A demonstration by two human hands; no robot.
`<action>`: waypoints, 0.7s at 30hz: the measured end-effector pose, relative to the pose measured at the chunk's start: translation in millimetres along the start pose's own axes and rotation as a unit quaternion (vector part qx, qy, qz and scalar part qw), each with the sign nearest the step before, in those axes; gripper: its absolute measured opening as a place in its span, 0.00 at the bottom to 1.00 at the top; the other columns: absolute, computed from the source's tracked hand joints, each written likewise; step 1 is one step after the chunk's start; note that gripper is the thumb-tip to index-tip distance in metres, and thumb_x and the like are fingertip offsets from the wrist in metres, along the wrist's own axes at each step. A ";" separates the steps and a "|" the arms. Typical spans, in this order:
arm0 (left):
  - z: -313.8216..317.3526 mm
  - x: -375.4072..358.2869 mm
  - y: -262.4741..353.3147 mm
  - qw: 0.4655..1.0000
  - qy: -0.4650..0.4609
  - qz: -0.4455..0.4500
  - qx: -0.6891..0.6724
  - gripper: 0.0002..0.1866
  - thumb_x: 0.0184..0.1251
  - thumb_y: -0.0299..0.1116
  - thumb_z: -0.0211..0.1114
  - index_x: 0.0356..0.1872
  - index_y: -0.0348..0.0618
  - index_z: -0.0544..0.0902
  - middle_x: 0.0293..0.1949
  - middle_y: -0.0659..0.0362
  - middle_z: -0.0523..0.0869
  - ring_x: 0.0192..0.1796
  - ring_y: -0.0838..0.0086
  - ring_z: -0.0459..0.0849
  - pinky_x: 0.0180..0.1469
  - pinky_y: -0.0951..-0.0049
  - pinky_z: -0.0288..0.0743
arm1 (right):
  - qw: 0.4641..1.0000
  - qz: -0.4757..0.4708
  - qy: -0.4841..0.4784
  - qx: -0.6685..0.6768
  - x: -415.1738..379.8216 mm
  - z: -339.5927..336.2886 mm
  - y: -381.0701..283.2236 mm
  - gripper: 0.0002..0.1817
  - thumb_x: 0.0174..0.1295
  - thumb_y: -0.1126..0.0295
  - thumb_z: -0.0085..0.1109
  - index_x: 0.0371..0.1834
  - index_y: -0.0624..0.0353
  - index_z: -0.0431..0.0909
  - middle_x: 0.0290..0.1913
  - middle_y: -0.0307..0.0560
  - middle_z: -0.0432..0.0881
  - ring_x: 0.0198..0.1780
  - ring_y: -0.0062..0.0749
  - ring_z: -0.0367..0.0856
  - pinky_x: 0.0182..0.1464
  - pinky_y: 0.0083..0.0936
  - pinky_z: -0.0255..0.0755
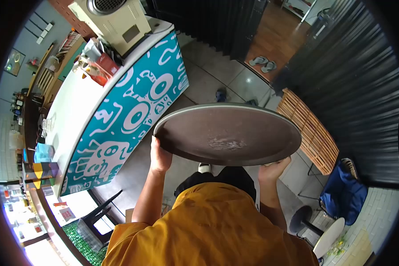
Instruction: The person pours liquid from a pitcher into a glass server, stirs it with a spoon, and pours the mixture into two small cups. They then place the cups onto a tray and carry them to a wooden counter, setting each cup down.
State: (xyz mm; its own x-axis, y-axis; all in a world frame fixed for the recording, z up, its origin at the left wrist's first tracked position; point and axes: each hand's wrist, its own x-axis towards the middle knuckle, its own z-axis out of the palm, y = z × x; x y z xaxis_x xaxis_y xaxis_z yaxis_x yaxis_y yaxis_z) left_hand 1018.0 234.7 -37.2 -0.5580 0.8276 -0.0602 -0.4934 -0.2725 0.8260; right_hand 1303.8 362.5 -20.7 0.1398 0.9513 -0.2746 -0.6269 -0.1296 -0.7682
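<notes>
**Round tray carried flat in both hands beside the counter**

A person in a mustard-yellow shirt [213, 226] holds a large round brown serving tray [228, 133] out in front of the body, above the tiled floor [217, 75]. The tray is empty and lies nearly level, its face up, with only a slight tilt, so the far rim shows as a pale edge. In the wide-angle view it reads as an oval whose long axis runs left to right; being round, it points no particular way. A scuffed pale patch marks its middle.

The left hand [159, 157] is curled closed around the near-left rim, fingers hidden beneath the tray. The right hand [275, 169] grips the near-right rim from below, palm and fingers against the underside, thumb at the edge.

To the left stands a counter with a teal front panel [128, 115] covered in white cartoon figures; its white top carries a cream-coloured machine [115, 20] at the far end. On the right, a wooden slatted bench [310, 131] sits against a dark corrugated wall [359, 88], with a blue bag [343, 193] nearer. A pair of sandals [262, 63] lies far off by the doorway.
</notes>
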 end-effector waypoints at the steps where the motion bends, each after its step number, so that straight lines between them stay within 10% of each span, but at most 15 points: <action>1: 2.7 13.9 3.2 1.000 -0.016 0.017 0.015 0.39 0.63 0.64 0.56 0.68 0.52 0.64 0.66 0.60 0.68 0.69 0.64 0.65 0.71 0.57 0.55 | 0.999 0.014 -0.028 -0.007 14.3 4.1 4.7 0.18 0.69 0.54 0.37 0.40 0.51 0.75 0.38 0.33 0.79 0.37 0.20 0.76 0.40 0.21 0.70; 5: 9.0 83.3 -9.6 1.000 0.016 0.019 0.016 0.38 0.62 0.62 0.57 0.69 0.52 0.63 0.66 0.59 0.68 0.69 0.64 0.65 0.71 0.56 0.55 | 0.998 0.032 0.041 0.023 82.4 43.9 30.6 0.17 0.69 0.54 0.36 0.37 0.50 0.75 0.34 0.31 0.78 0.33 0.18 0.74 0.37 0.21 0.68; 7: 18.6 111.2 -19.7 0.999 0.031 0.031 0.028 0.39 0.62 0.62 0.58 0.70 0.54 0.61 0.66 0.60 0.67 0.69 0.64 0.64 0.70 0.56 0.55 | 0.989 0.075 -0.120 0.052 126.6 27.6 43.8 0.18 0.69 0.54 0.36 0.40 0.51 0.76 0.38 0.33 0.79 0.37 0.20 0.76 0.39 0.22 0.70; 21: 117.3 363.7 -5.2 0.991 0.117 0.063 -0.017 0.36 0.70 0.63 0.48 0.70 0.49 0.63 0.68 0.60 0.67 0.69 0.64 0.65 0.70 0.58 0.54 | 0.943 0.193 -0.255 0.096 384.1 219.8 30.8 0.24 0.74 0.55 0.34 0.64 0.56 0.68 0.63 0.42 0.72 0.63 0.35 0.70 0.65 0.35 0.63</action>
State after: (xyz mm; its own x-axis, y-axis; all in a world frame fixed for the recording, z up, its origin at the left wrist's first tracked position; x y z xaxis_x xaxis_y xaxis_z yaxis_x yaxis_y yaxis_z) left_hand 895.9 594.7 2.3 -0.7548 0.6498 -0.0894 -0.4297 -0.3869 0.8159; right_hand 1169.7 785.4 -22.7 -0.4828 0.8606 -0.1619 -0.6896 -0.4876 -0.5354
